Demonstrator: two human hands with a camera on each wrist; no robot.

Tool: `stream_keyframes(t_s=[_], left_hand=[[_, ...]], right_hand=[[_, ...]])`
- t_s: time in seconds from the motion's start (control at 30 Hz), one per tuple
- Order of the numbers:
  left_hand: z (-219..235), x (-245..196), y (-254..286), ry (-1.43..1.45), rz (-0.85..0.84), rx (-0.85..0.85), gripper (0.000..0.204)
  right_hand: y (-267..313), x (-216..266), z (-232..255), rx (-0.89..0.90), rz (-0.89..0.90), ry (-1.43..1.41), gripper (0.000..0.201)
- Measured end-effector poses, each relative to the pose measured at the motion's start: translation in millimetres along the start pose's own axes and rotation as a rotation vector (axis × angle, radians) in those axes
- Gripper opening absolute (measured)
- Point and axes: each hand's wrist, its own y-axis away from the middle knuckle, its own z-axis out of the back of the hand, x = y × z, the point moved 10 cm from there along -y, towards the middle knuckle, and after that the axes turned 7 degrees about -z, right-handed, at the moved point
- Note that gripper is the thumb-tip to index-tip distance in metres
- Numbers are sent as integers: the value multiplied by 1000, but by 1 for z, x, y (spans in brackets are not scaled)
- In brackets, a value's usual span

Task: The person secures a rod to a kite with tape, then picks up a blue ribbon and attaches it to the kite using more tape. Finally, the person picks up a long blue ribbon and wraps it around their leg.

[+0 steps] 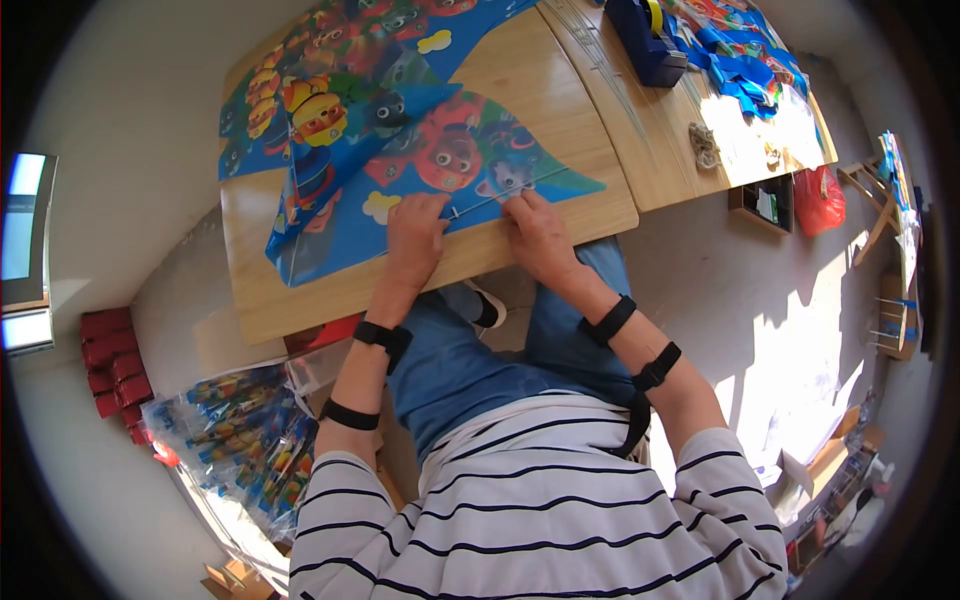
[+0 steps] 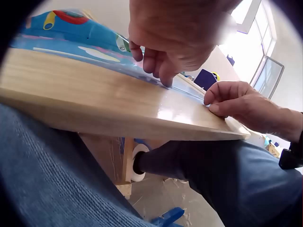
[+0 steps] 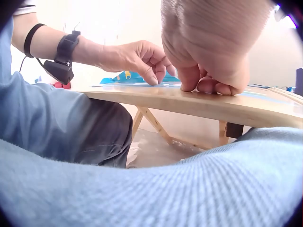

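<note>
A blue kite sheet [image 1: 335, 235] printed with cartoon dogs lies on the wooden table, its near edge by the person. Along that edge runs a thin rod [image 1: 478, 205] with a small white fitting [image 1: 455, 213] on it. My left hand [image 1: 415, 238] bends over the edge, thumb and fingers at the rod just left of the fitting. My right hand [image 1: 541, 238] pinches the rod farther right, thumb against forefinger in the left wrist view. The palms hide much of the fingertips' contact in both wrist views.
A blue tape dispenser [image 1: 648, 45], loose thin rods [image 1: 600, 60] and a pile of blue printed material [image 1: 740, 75] lie on the adjoining table. More printed sheets [image 1: 400, 20] cover the far side. Bagged printed pieces [image 1: 245, 430] sit low at left; a red bag [image 1: 820, 200] stands right.
</note>
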Motion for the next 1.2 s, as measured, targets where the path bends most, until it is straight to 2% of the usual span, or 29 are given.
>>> stream_keyframes(t_s=[0.17, 0.27, 0.57, 0.67, 0.77, 0.97, 1.2], left_hand=[[-6, 16, 6, 91, 171, 36, 13], [-24, 23, 7, 60, 211, 117, 10], [-26, 18, 6, 37, 155, 175, 8], [-25, 12, -1, 19, 147, 193, 8], [-27, 8, -4, 7, 125, 200, 8], [-28, 6, -7, 4, 132, 216, 8], [-30, 7, -8, 22, 122, 197, 7]], right_hand=[[0, -6, 4, 10, -49, -39, 16], [-2, -9, 14, 1, -81, 46, 15], [1, -85, 91, -217, -445, 218, 9], [1, -102, 99, -233, -463, 223, 7], [0, -101, 100, -245, -433, 234, 6], [-2, -102, 100, -213, -486, 228, 7], [-9, -107, 100, -148, -654, 241, 22]])
